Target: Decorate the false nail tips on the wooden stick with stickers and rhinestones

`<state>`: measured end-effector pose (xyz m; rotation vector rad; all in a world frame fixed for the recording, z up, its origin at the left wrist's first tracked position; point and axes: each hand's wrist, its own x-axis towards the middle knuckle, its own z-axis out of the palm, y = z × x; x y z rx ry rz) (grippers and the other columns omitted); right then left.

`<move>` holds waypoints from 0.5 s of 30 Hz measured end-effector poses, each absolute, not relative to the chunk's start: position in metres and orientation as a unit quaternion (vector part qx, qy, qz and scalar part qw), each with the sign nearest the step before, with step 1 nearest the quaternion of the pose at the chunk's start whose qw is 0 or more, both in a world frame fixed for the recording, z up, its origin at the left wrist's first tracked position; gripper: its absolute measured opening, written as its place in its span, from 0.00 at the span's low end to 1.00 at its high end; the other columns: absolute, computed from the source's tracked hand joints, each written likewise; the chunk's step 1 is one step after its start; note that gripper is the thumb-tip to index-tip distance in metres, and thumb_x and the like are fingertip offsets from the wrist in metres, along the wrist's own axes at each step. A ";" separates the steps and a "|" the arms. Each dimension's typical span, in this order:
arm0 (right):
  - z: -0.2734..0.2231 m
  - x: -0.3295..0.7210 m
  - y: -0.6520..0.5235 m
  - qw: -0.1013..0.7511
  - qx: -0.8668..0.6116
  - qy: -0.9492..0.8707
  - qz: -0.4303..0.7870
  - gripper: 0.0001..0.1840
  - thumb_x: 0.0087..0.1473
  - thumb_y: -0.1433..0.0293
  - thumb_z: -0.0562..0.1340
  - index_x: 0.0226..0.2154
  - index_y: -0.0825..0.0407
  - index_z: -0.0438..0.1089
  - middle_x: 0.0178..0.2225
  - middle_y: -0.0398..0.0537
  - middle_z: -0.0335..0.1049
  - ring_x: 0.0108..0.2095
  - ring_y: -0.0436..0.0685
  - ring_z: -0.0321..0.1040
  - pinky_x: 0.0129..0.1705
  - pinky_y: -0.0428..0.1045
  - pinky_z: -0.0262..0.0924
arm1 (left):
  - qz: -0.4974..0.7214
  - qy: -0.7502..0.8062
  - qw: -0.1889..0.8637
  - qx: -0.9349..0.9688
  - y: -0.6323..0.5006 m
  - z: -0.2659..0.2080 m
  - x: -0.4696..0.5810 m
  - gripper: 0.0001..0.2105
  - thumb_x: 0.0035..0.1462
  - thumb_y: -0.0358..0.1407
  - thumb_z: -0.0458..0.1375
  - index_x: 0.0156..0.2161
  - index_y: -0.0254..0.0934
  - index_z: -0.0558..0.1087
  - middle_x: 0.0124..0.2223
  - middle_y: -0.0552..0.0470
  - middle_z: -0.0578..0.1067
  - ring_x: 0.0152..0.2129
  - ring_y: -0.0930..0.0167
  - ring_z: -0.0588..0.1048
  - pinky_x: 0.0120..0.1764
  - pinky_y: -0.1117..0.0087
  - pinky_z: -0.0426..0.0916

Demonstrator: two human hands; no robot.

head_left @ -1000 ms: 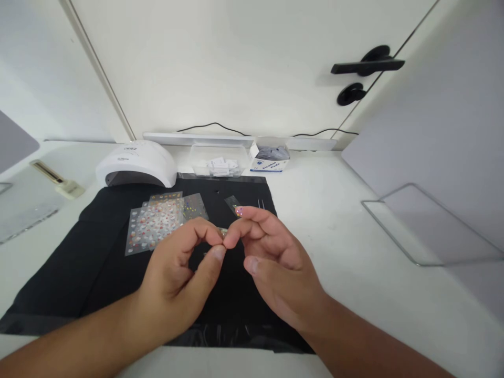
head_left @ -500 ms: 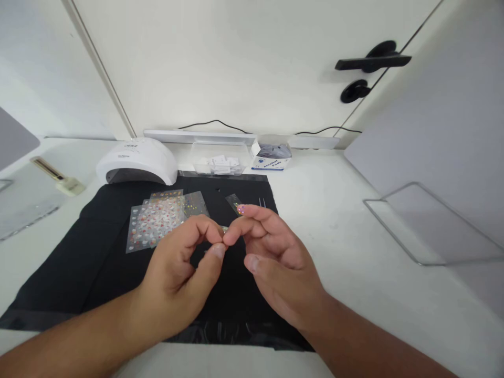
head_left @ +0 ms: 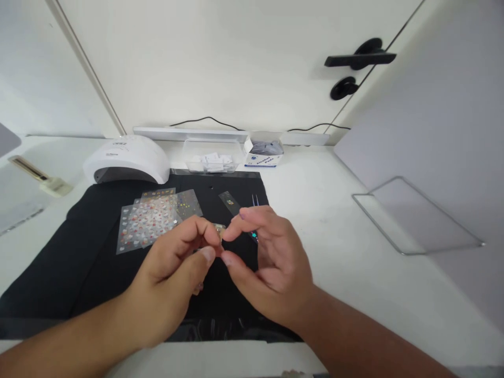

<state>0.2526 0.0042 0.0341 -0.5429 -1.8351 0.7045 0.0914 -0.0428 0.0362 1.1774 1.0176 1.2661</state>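
Above the black mat [head_left: 106, 262], my left hand [head_left: 173, 281] has its thumb and index finger pinched together, and whatever is between them is too small to make out. My right hand [head_left: 271, 257] meets it fingertip to fingertip, its thumb and index finger closing in from the right, its other fingers curled loosely. A small shiny piece [head_left: 219, 228] shows just behind the touching fingers; I cannot tell if it is held. Past the right hand lie a clear strip with a small decoration [head_left: 229, 201] and the tips of tweezers [head_left: 255, 200].
Overlapping nail sticker sheets [head_left: 147, 220] lie on the mat to the left. Behind stand a white nail lamp [head_left: 128, 157], a clear tray of white packets [head_left: 214, 161] and an alcohol pads box [head_left: 263, 155]. A pale bottle [head_left: 57, 186] is far left; a wire frame [head_left: 401, 252] is right.
My right thumb has come up to the left fingertips, while the right index finger has lifted slightly. The view has shifted a little, uncovering more of the clear strip and tweezers.
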 end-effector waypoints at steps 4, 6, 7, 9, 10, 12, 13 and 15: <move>0.033 0.253 0.005 0.525 -0.222 -0.786 0.238 0.35 0.50 0.83 0.62 0.56 0.39 0.59 0.36 0.44 0.72 0.41 0.57 0.70 0.44 0.58 0.68 | 0.538 0.408 0.564 0.475 -0.042 0.039 0.092 0.05 0.58 0.32 0.56 0.36 0.41 0.75 0.30 0.54 0.72 0.18 0.77 0.61 0.19 0.77 0.61; 0.035 0.253 0.006 0.528 -0.222 -0.790 0.217 0.35 0.50 0.83 0.61 0.56 0.39 0.59 0.35 0.43 0.71 0.40 0.57 0.70 0.45 0.58 0.68 | 0.536 0.407 0.573 0.468 -0.042 0.041 0.093 0.06 0.57 0.32 0.57 0.36 0.42 0.76 0.30 0.53 0.74 0.19 0.76 0.63 0.20 0.77 0.62; 0.036 0.253 0.007 0.532 -0.217 -0.793 0.204 0.34 0.50 0.83 0.61 0.56 0.40 0.60 0.34 0.43 0.71 0.39 0.57 0.70 0.44 0.58 0.68 | 0.533 0.410 0.577 0.464 -0.042 0.041 0.093 0.06 0.57 0.32 0.57 0.36 0.42 0.77 0.31 0.54 0.74 0.20 0.76 0.63 0.20 0.77 0.62; 0.037 0.252 0.008 0.544 -0.201 -0.795 0.176 0.32 0.50 0.84 0.60 0.54 0.43 0.61 0.32 0.42 0.71 0.36 0.56 0.70 0.44 0.58 0.68 | 0.525 0.422 0.584 0.453 -0.042 0.042 0.093 0.06 0.57 0.32 0.58 0.36 0.42 0.77 0.32 0.54 0.74 0.21 0.76 0.64 0.21 0.77 0.63; 0.038 0.252 0.009 0.550 -0.193 -0.795 0.165 0.31 0.50 0.85 0.60 0.54 0.45 0.62 0.31 0.42 0.71 0.35 0.56 0.69 0.44 0.58 0.68 | 0.521 0.427 0.588 0.448 -0.043 0.042 0.093 0.06 0.57 0.32 0.58 0.36 0.43 0.77 0.32 0.54 0.74 0.22 0.76 0.65 0.21 0.78 0.63; 0.038 0.251 0.010 0.557 -0.185 -0.794 0.154 0.29 0.49 0.85 0.60 0.53 0.48 0.63 0.31 0.43 0.70 0.35 0.55 0.68 0.44 0.58 0.68 | 0.518 0.431 0.592 0.442 -0.043 0.043 0.093 0.06 0.56 0.32 0.58 0.36 0.43 0.77 0.32 0.54 0.74 0.22 0.75 0.65 0.22 0.78 0.63; 0.038 0.251 0.010 0.558 -0.185 -0.794 0.153 0.29 0.49 0.86 0.60 0.52 0.49 0.63 0.31 0.43 0.70 0.35 0.55 0.68 0.43 0.57 0.68 | 0.518 0.430 0.592 0.442 -0.043 0.043 0.093 0.05 0.56 0.32 0.58 0.36 0.42 0.77 0.32 0.54 0.74 0.23 0.75 0.65 0.22 0.78 0.62; 0.038 0.251 0.010 0.557 -0.184 -0.795 0.153 0.29 0.49 0.86 0.60 0.52 0.50 0.63 0.31 0.43 0.71 0.35 0.55 0.68 0.43 0.56 0.67 | 0.517 0.427 0.593 0.445 -0.044 0.042 0.093 0.05 0.56 0.32 0.58 0.35 0.42 0.77 0.32 0.54 0.74 0.23 0.75 0.65 0.22 0.78 0.62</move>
